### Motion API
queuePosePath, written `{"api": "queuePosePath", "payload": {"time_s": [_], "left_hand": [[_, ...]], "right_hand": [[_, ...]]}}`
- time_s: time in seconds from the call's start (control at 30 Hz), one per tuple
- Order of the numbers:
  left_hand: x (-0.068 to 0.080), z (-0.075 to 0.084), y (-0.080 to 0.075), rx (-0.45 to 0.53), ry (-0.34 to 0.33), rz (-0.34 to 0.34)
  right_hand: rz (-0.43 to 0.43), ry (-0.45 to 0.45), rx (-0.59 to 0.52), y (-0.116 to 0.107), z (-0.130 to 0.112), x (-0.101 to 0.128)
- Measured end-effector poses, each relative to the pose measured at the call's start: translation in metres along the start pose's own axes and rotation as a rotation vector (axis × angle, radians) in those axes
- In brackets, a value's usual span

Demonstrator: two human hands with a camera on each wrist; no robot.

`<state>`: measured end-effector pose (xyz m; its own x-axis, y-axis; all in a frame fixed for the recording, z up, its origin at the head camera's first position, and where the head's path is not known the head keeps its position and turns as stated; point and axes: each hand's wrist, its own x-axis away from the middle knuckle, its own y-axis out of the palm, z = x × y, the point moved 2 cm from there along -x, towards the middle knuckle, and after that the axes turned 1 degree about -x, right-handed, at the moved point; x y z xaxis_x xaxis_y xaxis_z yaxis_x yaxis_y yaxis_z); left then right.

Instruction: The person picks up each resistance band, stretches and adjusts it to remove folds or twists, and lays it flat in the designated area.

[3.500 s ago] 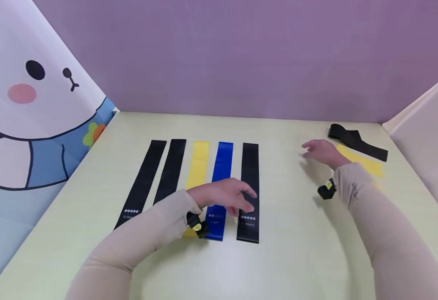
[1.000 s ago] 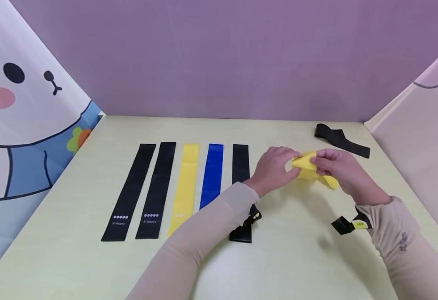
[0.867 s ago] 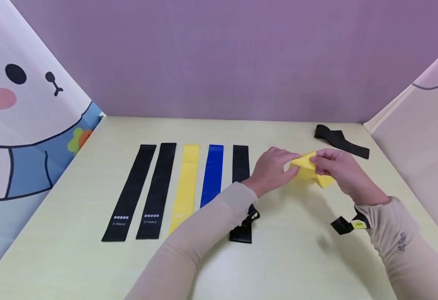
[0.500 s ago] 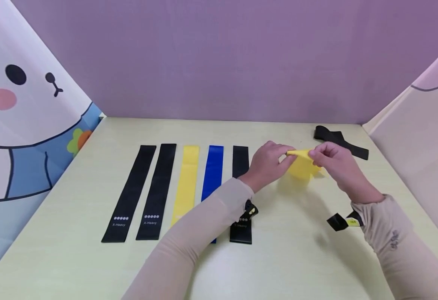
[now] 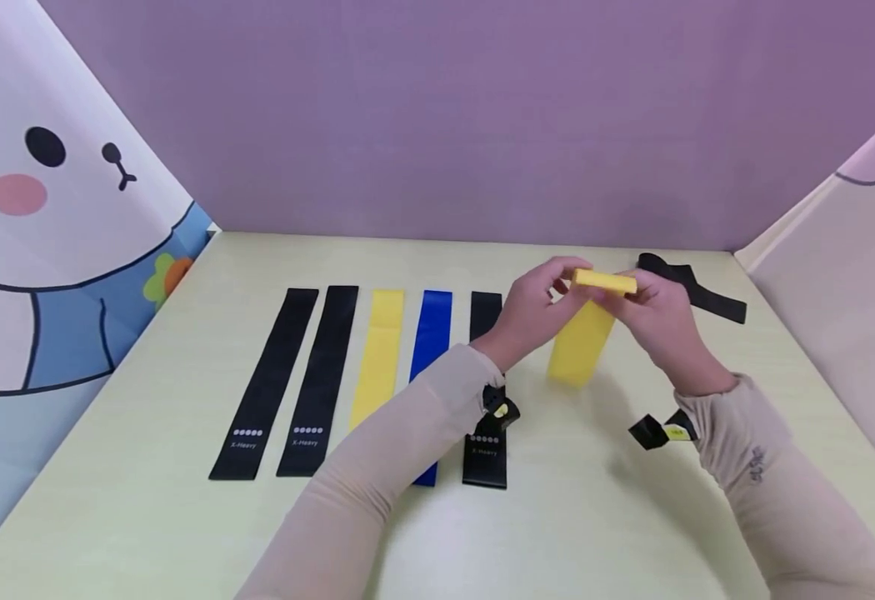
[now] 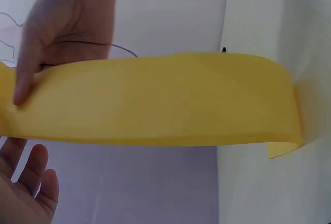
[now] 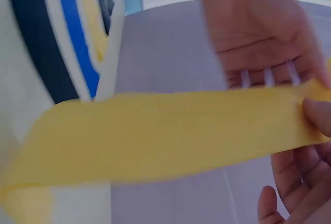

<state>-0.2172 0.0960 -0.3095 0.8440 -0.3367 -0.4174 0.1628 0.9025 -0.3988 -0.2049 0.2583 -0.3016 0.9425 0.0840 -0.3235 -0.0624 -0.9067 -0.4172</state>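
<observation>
Left hand: the left hand (image 5: 535, 307) pinches the left end of the flat yellow rubber resistance band (image 5: 583, 333) at its top edge, fingers curled onto it.
Right hand: the right hand (image 5: 651, 312) pinches the same top edge at the other end, thumb and fingers closed on the band (the right wrist view shows a thumb pressed on the yellow strip).
Held band: it is lifted above the pale yellow-green table (image 5: 572, 517), right of the row, its loop hanging down from both hands with the lower end close to the table top; whether it touches cannot be told.
Row on the table: two long black bands (image 5: 287, 379), a yellow band (image 5: 377, 354), a blue band (image 5: 432, 333) and another black band (image 5: 485, 450) lie flat side by side, partly crossed by the left sleeve (image 5: 377, 492).
Far right: a crumpled black band (image 5: 696, 287) lies near the table's back corner, just behind the right hand.
</observation>
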Motion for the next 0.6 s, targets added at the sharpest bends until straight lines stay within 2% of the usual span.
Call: {"api": "queuePosePath", "payload": {"time_s": [0.07,0.13,0.23,0.33,0.47,0.6], "left_hand": [[0.001,-0.005,0.001,0.062,-0.044,0.019],[0.003,-0.012,0.003,0.114,-0.101,0.012],[0.007,-0.024,0.008,0.215,-0.206,-0.064],[0.012,-0.034,0.012,0.3,-0.293,-0.142],[0.017,-0.043,0.014,0.361,-0.355,-0.178],[0.021,-0.047,0.012,0.392,-0.392,-0.194]], "right_hand": [[0.048,0.033,-0.069,0.0,-0.006,-0.003],[0.083,0.062,-0.189,0.001,-0.013,-0.006],[0.106,0.101,-0.355,0.002,-0.023,-0.01],[0.109,0.088,-0.462,0.004,-0.034,-0.014],[0.127,0.036,-0.558,0.005,-0.046,-0.019],[0.145,0.045,-0.641,0.003,-0.052,-0.025]]}}
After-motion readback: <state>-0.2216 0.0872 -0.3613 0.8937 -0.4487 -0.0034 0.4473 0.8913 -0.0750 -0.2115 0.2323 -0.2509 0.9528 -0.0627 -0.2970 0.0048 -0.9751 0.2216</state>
